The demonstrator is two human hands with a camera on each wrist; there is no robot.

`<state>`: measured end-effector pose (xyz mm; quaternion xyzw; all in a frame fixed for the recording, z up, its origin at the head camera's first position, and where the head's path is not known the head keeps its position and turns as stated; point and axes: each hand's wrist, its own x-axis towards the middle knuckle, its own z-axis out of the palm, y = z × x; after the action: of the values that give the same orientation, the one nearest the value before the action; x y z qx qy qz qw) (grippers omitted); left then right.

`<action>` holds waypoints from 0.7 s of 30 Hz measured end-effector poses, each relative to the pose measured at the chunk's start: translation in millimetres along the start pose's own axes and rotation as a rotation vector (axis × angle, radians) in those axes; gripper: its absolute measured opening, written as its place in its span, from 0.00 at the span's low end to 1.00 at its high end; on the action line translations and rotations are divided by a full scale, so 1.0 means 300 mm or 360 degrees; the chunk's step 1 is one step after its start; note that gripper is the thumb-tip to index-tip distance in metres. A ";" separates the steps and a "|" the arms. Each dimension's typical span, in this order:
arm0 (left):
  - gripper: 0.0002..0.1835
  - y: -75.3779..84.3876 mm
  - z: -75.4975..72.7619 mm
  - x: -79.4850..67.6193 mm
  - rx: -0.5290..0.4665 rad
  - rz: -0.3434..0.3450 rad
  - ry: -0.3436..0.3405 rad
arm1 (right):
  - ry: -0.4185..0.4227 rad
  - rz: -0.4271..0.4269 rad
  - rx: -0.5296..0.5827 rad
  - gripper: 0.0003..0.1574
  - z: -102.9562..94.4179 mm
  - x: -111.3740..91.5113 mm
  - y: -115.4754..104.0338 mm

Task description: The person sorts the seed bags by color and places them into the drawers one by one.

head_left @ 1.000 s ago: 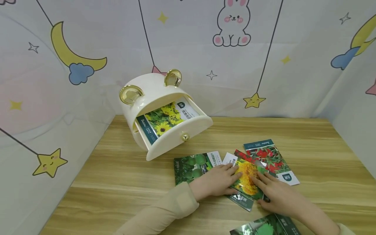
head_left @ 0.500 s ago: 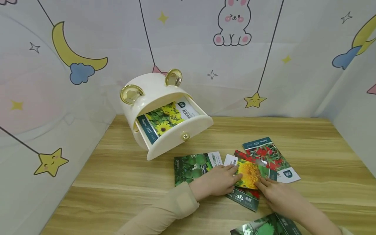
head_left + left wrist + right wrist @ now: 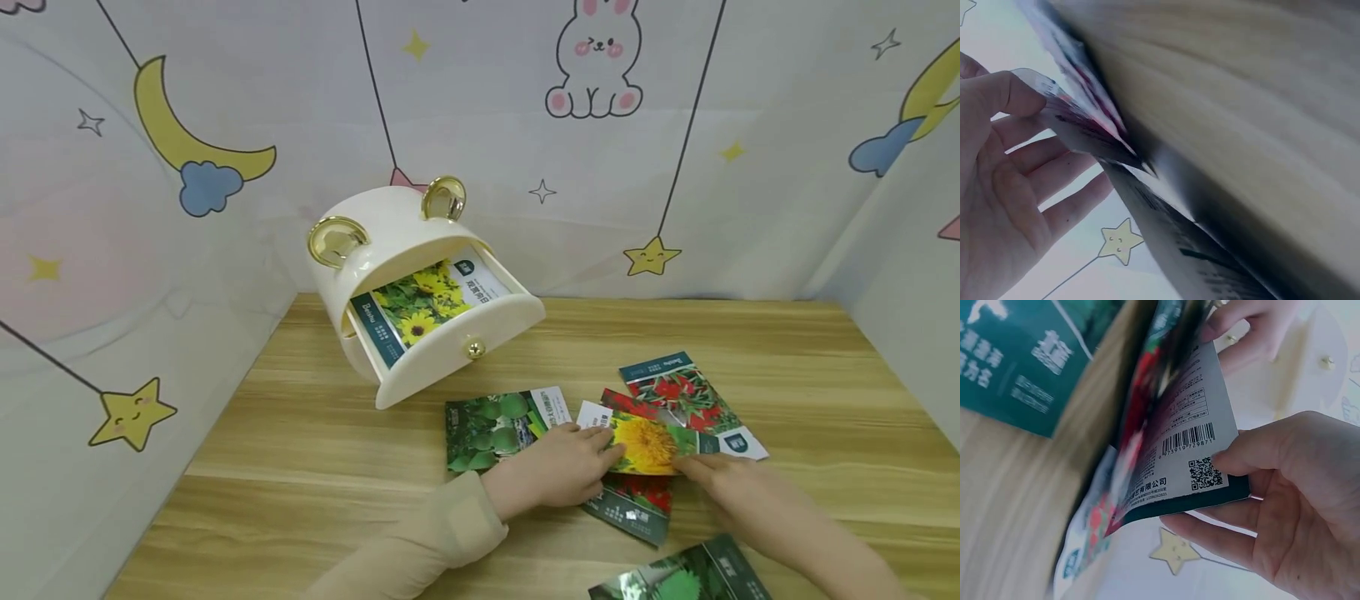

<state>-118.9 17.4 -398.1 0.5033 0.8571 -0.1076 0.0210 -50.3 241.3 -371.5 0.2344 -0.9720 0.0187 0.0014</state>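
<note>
A packet with a yellow flower picture (image 3: 647, 444), likely a seed packet, is held between both hands. My left hand (image 3: 558, 465) pinches its white end. My right hand (image 3: 738, 487) grips the opposite end, its thumb on the printed back beside a QR code (image 3: 1207, 474) in the right wrist view. Under it lies a red-flower packet (image 3: 637, 512), partly covered. Another red-flower packet (image 3: 686, 396) lies just beyond, to the right. By the left wrist rests a packet picturing green round fruit (image 3: 495, 425), its near corner hidden by the hand.
A white box (image 3: 386, 212) with gold ears stands at the back left. Its drawer (image 3: 450, 358) is pulled out and holds a yellow-flower packet (image 3: 420, 308). A green packet (image 3: 678, 579) lies at the near edge of view. Printed cloth (image 3: 480, 125) surrounds the wooden table (image 3: 300, 467).
The yellow-flower packet has turned from slanting to nearly crosswise, and my right hand has shifted right with its end. The packet beneath has slid slightly right. My left hand has barely moved.
</note>
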 end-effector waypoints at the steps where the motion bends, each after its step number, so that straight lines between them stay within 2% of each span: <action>1: 0.28 0.002 -0.004 -0.003 0.0006 0.0001 0.0021 | 0.0018 0.0002 -0.0003 0.23 -0.007 -0.006 0.001; 6: 0.25 0.013 -0.021 -0.011 0.0055 -0.0016 0.0189 | 0.0147 -0.0018 -0.0067 0.28 -0.038 -0.026 0.012; 12: 0.22 0.026 -0.041 -0.020 0.0021 -0.0027 0.0410 | 0.0260 -0.0040 -0.0096 0.32 -0.069 -0.048 0.025; 16: 0.21 0.036 -0.062 -0.034 -0.0024 -0.0043 0.0482 | 0.0322 -0.0045 -0.0103 0.34 -0.088 -0.061 0.031; 21: 0.20 0.045 -0.093 -0.057 -0.0031 -0.0081 0.0558 | 0.0331 -0.0027 -0.0141 0.37 -0.110 -0.074 0.034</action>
<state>-96.7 14.7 -370.8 0.4924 0.8611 -0.0103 -0.1266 -35.5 261.7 -339.3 0.2390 -0.9645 0.0000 0.1126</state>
